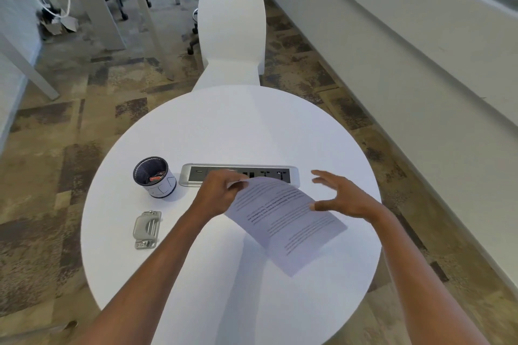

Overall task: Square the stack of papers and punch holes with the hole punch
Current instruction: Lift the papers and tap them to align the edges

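A stack of printed white papers (286,223) hangs tilted above the round white table (229,126), its far corner pinched in my left hand (217,192). My right hand (340,196) hovers at the stack's right edge with fingers spread; its thumb is close to the paper, and I cannot tell whether it touches. A grey metal hole punch (147,230) lies flat on the table to the left, apart from both hands.
A black mesh cup (154,176) with small items stands left of a recessed silver power strip (241,175) at the table's middle. A white chair (231,36) stands beyond the table. A wall runs along the right.
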A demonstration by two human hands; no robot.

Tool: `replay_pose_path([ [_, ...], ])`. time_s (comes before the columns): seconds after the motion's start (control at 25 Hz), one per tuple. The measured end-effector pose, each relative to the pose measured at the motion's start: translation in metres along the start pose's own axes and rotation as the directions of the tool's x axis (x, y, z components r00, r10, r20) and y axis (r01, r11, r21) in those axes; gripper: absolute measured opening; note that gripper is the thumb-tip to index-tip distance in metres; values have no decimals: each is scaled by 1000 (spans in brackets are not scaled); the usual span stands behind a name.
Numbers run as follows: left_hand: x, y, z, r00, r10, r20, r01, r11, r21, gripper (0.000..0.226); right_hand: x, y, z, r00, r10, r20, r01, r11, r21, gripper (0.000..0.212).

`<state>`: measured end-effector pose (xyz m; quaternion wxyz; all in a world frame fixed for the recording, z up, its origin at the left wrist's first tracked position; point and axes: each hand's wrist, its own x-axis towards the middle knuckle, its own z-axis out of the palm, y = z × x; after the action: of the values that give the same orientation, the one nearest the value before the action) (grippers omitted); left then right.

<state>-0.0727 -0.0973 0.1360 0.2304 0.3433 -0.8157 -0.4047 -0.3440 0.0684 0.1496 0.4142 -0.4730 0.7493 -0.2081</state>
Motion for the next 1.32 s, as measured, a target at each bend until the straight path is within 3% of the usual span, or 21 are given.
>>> replay_pose_path([
  [0.08,10,22,-5,994,104,26,-106,990,95,11,-1,-20,7,986,-33,165,33,999,0,70],
  [0.16,17,40,-10,987,140,74,-148,982,117,9,-1,-31,18,987,-79,139,95,990,-109,30],
  [0.2,19,44,-14,983,155,97,-166,979,117,8,-2,-34,22,991,-92,92,103,988,-119,21],
  [0.28,19,42,-25,990,138,32,-139,989,57,19,-5,-34,22,996,-85,-3,85,996,-21,20],
  [0.4,6,24,-38,974,-149,-171,105,964,-244,44,-13,-31,15,992,-56,-111,86,954,287,21],
  [0.48,-7,15,-28,970,-242,-23,221,917,-331,42,-14,-28,17,986,-37,-161,100,908,408,20],
  [0.56,-16,10,-10,972,-177,156,217,929,-301,32,-11,-24,26,982,-26,-187,111,880,461,19],
  [0.64,-19,7,5,978,-150,147,188,937,-295,22,-8,-20,36,987,-11,-162,77,911,405,21],
  [0.8,-20,1,17,978,-210,16,204,928,-311,22,-4,-10,46,986,-40,-160,54,995,87,27],
  [1.08,-6,11,1,988,-128,-89,88,931,-354,18,0,-19,26,958,-87,-275,151,964,220,33],
  [1.2,-8,6,0,995,-96,-32,77,926,-370,21,1,-11,27,965,-88,-247,153,954,258,37],
  [1.32,-21,-14,12,987,-160,15,159,957,-242,20,2,6,47,987,-29,-161,67,969,237,41],
])
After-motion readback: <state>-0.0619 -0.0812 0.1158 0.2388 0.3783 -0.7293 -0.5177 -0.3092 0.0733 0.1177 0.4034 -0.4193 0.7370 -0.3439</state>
